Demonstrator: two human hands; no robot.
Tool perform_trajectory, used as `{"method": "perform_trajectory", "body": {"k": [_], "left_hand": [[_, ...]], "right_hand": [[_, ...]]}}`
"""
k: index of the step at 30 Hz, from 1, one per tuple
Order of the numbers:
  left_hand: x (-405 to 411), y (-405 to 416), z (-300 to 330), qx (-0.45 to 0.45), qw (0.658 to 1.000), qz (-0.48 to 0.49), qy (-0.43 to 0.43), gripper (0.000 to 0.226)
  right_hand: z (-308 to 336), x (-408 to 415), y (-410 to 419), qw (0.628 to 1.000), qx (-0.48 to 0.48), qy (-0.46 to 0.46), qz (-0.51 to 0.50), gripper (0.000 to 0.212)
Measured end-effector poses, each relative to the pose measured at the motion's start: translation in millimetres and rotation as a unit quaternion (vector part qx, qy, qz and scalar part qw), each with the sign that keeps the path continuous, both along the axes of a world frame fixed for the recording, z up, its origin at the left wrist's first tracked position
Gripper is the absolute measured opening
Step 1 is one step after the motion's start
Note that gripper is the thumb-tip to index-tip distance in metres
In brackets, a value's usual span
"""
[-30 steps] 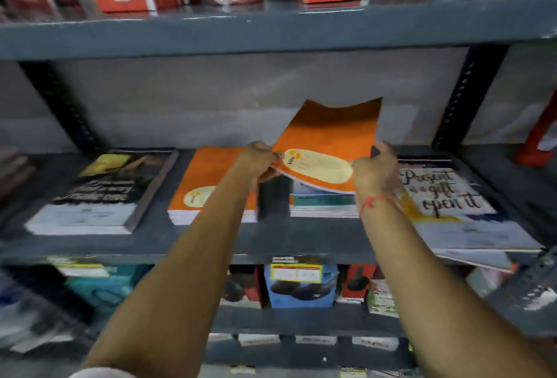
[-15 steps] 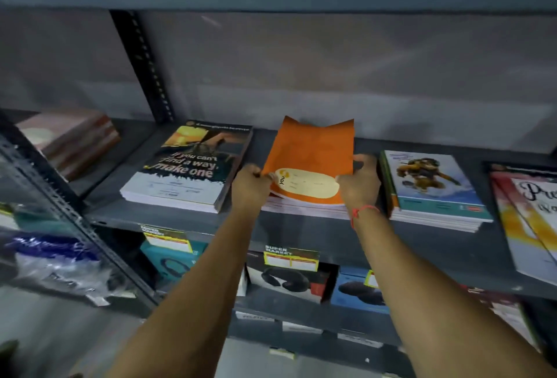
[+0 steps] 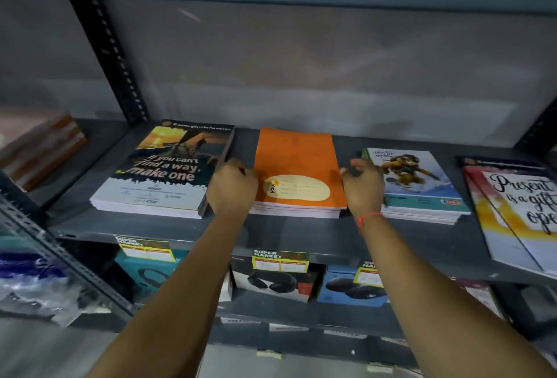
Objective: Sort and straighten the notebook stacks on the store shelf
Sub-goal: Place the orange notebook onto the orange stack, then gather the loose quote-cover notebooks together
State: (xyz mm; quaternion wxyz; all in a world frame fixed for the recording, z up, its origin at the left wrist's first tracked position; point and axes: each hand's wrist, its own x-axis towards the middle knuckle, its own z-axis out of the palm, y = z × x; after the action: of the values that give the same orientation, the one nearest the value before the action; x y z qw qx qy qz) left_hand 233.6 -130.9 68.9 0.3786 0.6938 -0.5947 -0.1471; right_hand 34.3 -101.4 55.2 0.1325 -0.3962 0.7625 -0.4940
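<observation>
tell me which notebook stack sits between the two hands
The orange stack, with the left hand and right hand at its sides. The neighbouring stacks have picture covers.

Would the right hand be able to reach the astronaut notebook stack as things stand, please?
Probably yes: the right hand sits at the orange stack, directly beside the astronaut notebook stack, with nothing between them.

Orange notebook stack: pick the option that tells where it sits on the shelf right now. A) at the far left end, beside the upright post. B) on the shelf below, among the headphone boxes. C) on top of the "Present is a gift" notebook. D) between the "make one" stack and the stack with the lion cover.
D: the orange notebook stack lies between the "make one" stack and the lion-cover stack, with the left hand and right hand at its two sides.
</observation>
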Motion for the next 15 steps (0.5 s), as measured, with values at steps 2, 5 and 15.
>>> {"method": "perform_trajectory", "body": {"k": [2, 5, 15], "left_hand": [[-19, -1, 13, -0.026, 0.999, -0.022, 0.014, 0.015], [-66, 5, 28, -0.044, 0.994, -0.087, 0.042, 0.018], [-277, 77, 6, 0.096, 0.915, -0.384, 0.073, 0.021]], "right_hand": [[6, -16, 8, 0.999, -0.018, 0.034, -0.031, 0.028], [13, -54, 23, 0.995, -0.045, 0.036, -0.085, 0.025], [5, -229, 106, 0.968, 0.035, 0.057, -0.243, 0.031]]}}
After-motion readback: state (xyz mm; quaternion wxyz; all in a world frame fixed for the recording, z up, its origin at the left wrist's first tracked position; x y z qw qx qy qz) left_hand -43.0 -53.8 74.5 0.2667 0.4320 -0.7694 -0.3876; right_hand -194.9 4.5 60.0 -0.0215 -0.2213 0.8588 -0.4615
